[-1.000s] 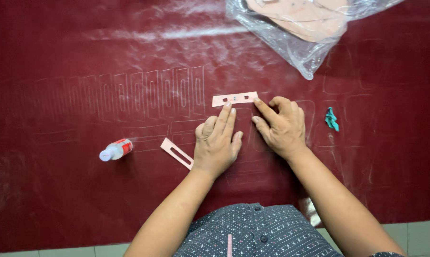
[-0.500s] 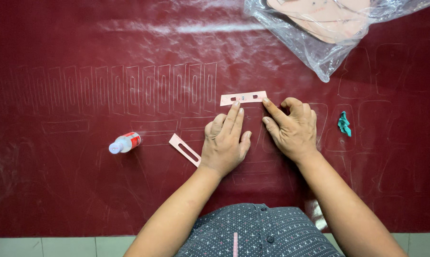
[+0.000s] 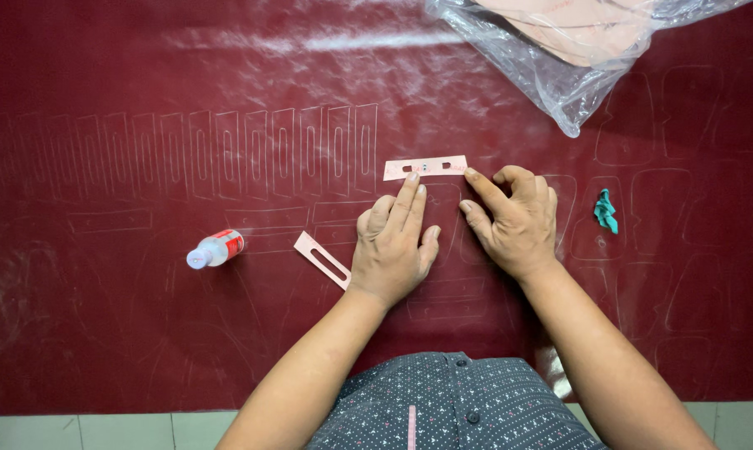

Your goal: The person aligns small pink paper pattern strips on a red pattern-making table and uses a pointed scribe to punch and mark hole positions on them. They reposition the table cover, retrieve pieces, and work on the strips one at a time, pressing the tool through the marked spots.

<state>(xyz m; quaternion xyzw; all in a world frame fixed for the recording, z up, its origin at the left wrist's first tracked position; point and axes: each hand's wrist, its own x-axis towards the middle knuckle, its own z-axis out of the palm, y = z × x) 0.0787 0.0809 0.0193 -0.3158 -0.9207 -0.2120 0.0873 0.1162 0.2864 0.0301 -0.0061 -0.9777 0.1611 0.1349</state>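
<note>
Both hands stay pressed on the dark red sheet (image 3: 143, 350), barely moved: left hand (image 3: 391, 248) flat, fingers spread; right hand (image 3: 514, 218) loosely curled, grasping nothing, forefinger just below the pink slotted strip (image 3: 425, 167). A second strip (image 3: 322, 260) lies beside the left hand, small bottle (image 3: 215, 249) farther left.

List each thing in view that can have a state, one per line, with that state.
Left hand: flat on the sheet, palm down, holding nothing.
Right hand: fingers curled, forefinger by the upper template's end.
Upper template: flat, level.
Lower template: flat, slanted.
Bottle: on its side, capped.
Bag: crumpled, pink pieces inside.
Green scrap: crumpled.
Red sheet: spread flat, outlines traced.
</note>
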